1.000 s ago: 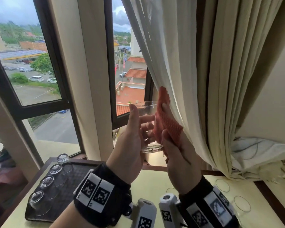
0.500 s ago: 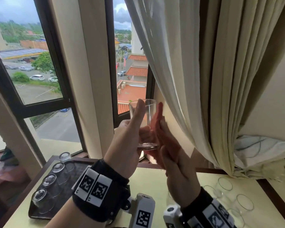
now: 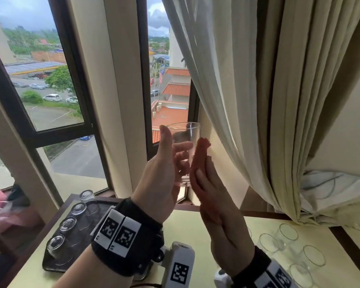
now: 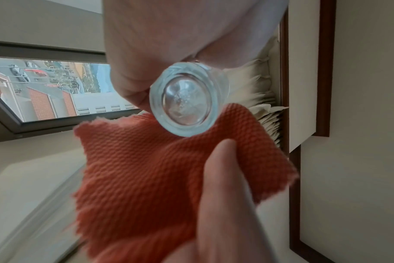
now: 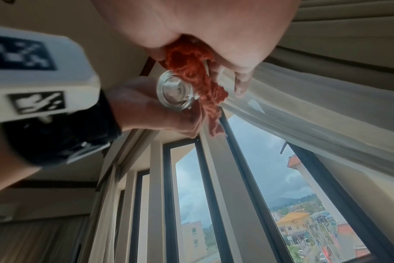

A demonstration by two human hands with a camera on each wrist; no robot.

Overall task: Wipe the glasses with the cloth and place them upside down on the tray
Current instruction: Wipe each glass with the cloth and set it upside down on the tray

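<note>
A cream curtain [image 3: 247,100] hung by the window; on the table [image 3: 195,221] a dark tray [image 3: 50,265] carried four upturned tumblers [image 3: 68,223]; upright glasses [image 3: 287,231] stood well apart at the right. The left hand [image 3: 162,179] gripped a clear glass [image 3: 184,154] upright, raised above the table; the right hand [image 3: 218,206], fingers nearly straight, pressed an orange cloth [image 3: 200,154] against its side, apparently pinned by the thumb.

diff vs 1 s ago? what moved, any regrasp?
The cloth slid down the glass: a second ago it stood above the rim, now its tip sits below it, pressed on the glass's right side by the right hand. No regrasp: the left hand keeps its grip on the upright glass. Four upside-down glasses stay on the tray.
</note>
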